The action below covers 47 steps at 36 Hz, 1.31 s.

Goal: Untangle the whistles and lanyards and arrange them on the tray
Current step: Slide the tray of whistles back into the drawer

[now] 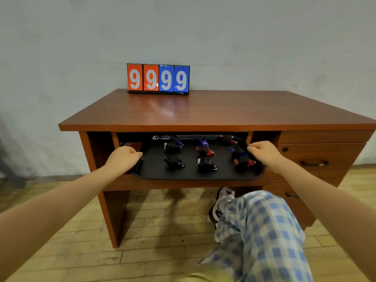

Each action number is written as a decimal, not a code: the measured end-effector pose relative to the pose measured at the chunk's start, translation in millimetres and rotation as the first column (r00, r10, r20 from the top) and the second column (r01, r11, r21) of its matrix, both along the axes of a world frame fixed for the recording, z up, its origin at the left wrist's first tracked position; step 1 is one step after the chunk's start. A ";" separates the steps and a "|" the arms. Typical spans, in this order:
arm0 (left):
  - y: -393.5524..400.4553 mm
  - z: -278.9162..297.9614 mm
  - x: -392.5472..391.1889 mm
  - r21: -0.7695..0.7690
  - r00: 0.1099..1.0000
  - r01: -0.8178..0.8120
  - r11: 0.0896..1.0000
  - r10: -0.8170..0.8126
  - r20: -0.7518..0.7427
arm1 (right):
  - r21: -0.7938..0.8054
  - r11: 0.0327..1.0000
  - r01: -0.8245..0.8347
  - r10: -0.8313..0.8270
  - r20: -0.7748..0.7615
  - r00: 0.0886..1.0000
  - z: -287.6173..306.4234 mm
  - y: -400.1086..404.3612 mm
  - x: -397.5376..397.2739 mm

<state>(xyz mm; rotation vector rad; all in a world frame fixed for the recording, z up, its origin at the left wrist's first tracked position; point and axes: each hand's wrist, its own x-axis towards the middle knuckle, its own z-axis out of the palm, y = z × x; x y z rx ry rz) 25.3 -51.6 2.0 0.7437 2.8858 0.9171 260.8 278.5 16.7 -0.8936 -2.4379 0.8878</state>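
A black tray point(189, 173) lies on the desk's pull-out shelf, its back part under the desktop. On it sit several whistles with bundled lanyards, in rows: black ones point(174, 161) at the front, blue ones point(176, 142) at the back, red ones point(245, 160) to the right. My left hand point(124, 157) grips the tray's left rim with curled fingers. My right hand point(263, 152) grips the right rim the same way.
The wooden desk point(203, 110) stands against a wall, with a scoreboard point(158, 78) reading 9999 at its back edge. Drawers point(317, 157) fill its right side. My crossed leg in checked trousers point(260, 231) and a shoe point(222, 200) are under the shelf.
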 end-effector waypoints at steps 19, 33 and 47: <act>20.9 -24.8 -50.2 0.178 0.972 -0.056 0.982 0.013 0.236 | -0.284 0.957 -0.051 0.060 0.022 0.998 -18.1 21.1 -58.5; 17.6 -18.8 -47.7 0.130 0.961 0.013 0.991 -0.048 0.271 | -0.326 0.937 -0.130 0.148 0.030 0.989 -28.9 26.3 -58.5; 3.7 -22.3 -31.3 0.140 0.971 0.081 0.987 -0.110 0.215 | -0.197 0.972 -0.129 0.147 0.077 0.986 -32.1 15.2 -33.4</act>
